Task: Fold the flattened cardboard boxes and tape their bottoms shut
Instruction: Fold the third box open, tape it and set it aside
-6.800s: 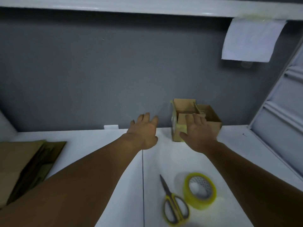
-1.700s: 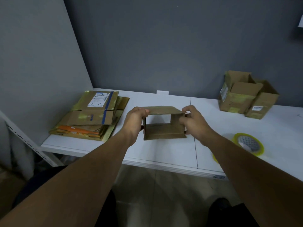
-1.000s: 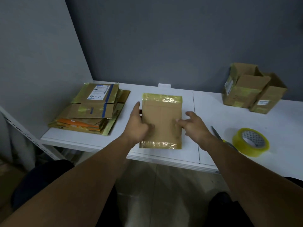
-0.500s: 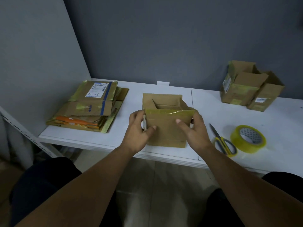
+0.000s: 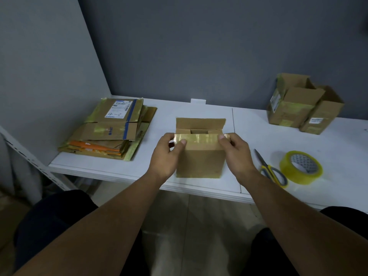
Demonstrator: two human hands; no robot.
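My left hand (image 5: 166, 154) and right hand (image 5: 235, 153) grip the erected box (image 5: 200, 158) at frame centre on the tabletop (image 5: 177, 109) with its flaps open and untaped, by my judgement — two assembled boxes (image 5: 298, 105) stand upper right, and the flattened stack (image 5: 111, 132) waits at left.

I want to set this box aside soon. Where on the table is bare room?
Bare table lies between the flat cardboard stack and the held box, and behind it toward the two folded boxes. Crowded at right: scissors and tape roll.
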